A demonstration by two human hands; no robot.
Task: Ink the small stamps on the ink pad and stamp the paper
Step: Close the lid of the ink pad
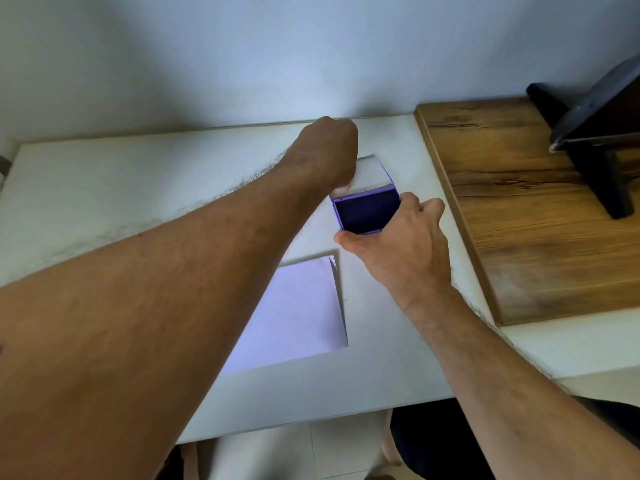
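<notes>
A pale, bluish-white wall (242, 57) fills the whole upper part of the view, plain and softly lit, with a brighter patch just above the far edge of the furniture. Below it runs a white tabletop (104, 188), matte and a little scuffed, its near edge giving way to light floor tiles (277, 455). To the right, a wooden board (519, 216) with strong brown grain lies on the tabletop, and a dark stand (595, 140) with a slanted panel sits on its far corner. A sheet of white paper (294, 317) lies flat near the middle of the tabletop, partly covered by the person's left forearm, which reaches across it. Just beyond the paper, toward the wall, rests the ink pad (365, 213), a small purple case lying open with its dark blue pad facing up and its clear lid (372, 171) folded back. The right hand (405, 251) grips the ink pad's near and right edges, thumb along the front and fingers (433, 206) curled over the side, steadying it. The left hand (325, 150) is closed into a loose fist just behind the case, touching the lid; I cannot tell what, if anything, it holds inside, since only its back shows. No stamp is visible to me.
</notes>
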